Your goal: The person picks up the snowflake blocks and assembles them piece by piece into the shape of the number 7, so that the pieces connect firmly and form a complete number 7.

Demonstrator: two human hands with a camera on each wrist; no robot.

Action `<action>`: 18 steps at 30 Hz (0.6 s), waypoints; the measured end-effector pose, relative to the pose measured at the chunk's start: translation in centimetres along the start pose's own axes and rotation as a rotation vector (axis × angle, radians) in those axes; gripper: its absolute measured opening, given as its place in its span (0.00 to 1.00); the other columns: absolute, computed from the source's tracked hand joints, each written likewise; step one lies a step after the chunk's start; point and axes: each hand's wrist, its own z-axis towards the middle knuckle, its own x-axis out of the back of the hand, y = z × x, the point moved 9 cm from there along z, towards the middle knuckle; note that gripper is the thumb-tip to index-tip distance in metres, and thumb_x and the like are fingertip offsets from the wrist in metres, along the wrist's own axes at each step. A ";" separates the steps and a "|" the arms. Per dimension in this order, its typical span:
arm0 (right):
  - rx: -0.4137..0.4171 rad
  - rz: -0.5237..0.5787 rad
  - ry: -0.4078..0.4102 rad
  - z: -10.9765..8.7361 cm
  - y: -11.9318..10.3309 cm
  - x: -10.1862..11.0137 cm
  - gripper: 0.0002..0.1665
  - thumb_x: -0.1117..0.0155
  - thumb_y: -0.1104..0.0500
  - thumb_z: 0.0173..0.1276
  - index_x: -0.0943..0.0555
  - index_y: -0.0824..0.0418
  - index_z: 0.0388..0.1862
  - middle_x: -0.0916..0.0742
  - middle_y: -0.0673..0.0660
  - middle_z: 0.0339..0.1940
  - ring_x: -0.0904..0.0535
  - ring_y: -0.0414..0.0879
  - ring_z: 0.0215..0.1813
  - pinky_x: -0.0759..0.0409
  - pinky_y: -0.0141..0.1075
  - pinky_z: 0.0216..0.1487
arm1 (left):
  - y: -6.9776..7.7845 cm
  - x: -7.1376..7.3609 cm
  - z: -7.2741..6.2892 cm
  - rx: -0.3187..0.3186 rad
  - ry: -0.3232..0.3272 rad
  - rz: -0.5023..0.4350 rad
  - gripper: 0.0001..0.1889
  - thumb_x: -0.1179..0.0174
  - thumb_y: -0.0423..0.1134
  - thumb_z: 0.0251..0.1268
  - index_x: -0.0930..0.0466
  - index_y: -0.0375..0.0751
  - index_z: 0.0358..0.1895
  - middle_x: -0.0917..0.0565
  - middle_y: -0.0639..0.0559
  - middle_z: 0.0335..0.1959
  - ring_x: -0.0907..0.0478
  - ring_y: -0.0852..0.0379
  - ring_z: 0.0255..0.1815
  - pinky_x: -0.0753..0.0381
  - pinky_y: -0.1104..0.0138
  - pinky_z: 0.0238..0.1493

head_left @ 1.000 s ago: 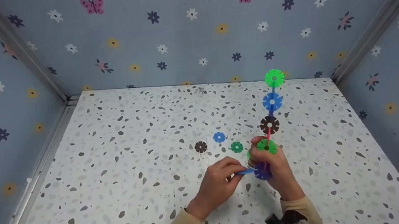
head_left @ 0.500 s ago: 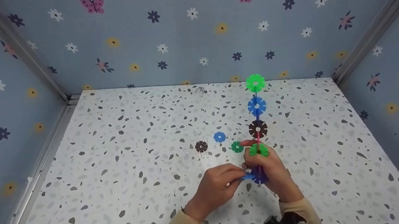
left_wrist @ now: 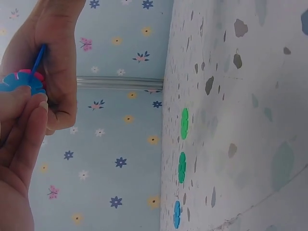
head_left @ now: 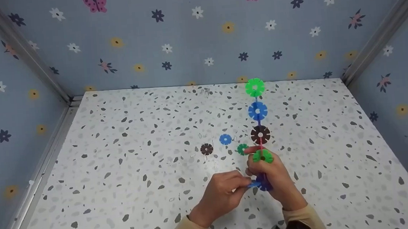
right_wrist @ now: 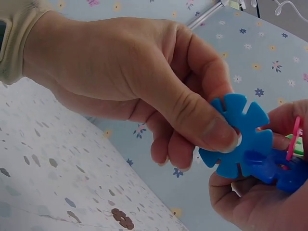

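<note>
My left hand (head_left: 219, 191) pinches a light blue notched plastic disc (right_wrist: 257, 115) between thumb and fingers. Its edge meets a dark blue notched disc (right_wrist: 288, 177) at the near end of a chain, at right angles; how deep the slots sit together I cannot tell. The right hand (head_left: 281, 175) grips this end of the chain. Beyond it the chain stretches away through a green disc (head_left: 267, 156), an edge-on pink disc (right_wrist: 294, 139), a brown disc (head_left: 255, 136), a blue disc (head_left: 252, 112) and a bright green disc (head_left: 250, 88) at the far end.
Loose on the speckled white table (head_left: 120, 164) lie a brown disc (head_left: 202, 150), a blue disc (head_left: 222, 140) and a dark green disc (head_left: 240, 150). The left wrist view also has a light green disc (left_wrist: 185, 123) on the table. Flower-patterned walls (head_left: 183, 32) enclose three sides.
The right hand has swung the chain leftward and slightly nearer, so it now points straight away. The light blue disc and dark blue disc, apart a second ago, have come together.
</note>
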 end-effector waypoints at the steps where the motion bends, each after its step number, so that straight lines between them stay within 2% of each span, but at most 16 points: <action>1: -0.005 0.006 -0.005 0.0 0.1 -0.1 0.18 0.48 0.75 0.61 0.29 0.71 0.52 0.30 0.51 0.20 0.37 0.44 0.24 0.32 0.34 0.31 | -0.1 0.0 -0.1 0.008 0.003 -0.017 0.08 0.34 0.22 0.57 0.13 0.39 0.33 0.17 0.54 0.26 0.24 0.66 0.24 0.26 0.81 0.29; 6: -0.043 0.040 -0.040 -0.3 0.7 -0.6 0.17 0.48 0.73 0.63 0.30 0.70 0.51 0.30 0.51 0.20 0.37 0.44 0.24 0.32 0.35 0.31 | -0.1 -0.1 -0.5 0.023 0.008 -0.089 0.09 0.33 0.22 0.55 0.13 0.39 0.34 0.16 0.53 0.27 0.21 0.65 0.25 0.24 0.80 0.32; 12: -0.062 0.056 -0.048 -0.3 1.3 -0.8 0.16 0.48 0.73 0.63 0.31 0.69 0.50 0.31 0.51 0.19 0.36 0.44 0.23 0.33 0.35 0.30 | -0.1 -0.2 -0.7 0.031 -0.007 -0.109 0.08 0.32 0.22 0.55 0.14 0.39 0.33 0.15 0.52 0.28 0.20 0.65 0.28 0.23 0.79 0.34; 15: -0.076 0.074 -0.041 -0.2 1.7 -0.8 0.16 0.49 0.74 0.62 0.32 0.69 0.50 0.32 0.51 0.19 0.37 0.43 0.23 0.35 0.36 0.29 | -0.5 -0.1 -0.9 0.062 -0.016 -0.135 0.08 0.33 0.22 0.56 0.13 0.38 0.34 0.15 0.52 0.29 0.19 0.65 0.31 0.21 0.77 0.36; 18: -0.089 0.068 -0.030 0.0 2.0 -0.7 0.16 0.49 0.74 0.62 0.31 0.68 0.50 0.33 0.51 0.19 0.37 0.42 0.22 0.33 0.35 0.30 | -1.2 0.0 -1.4 0.122 -0.012 -0.165 0.07 0.33 0.23 0.58 0.12 0.38 0.35 0.14 0.51 0.31 0.18 0.65 0.33 0.20 0.75 0.37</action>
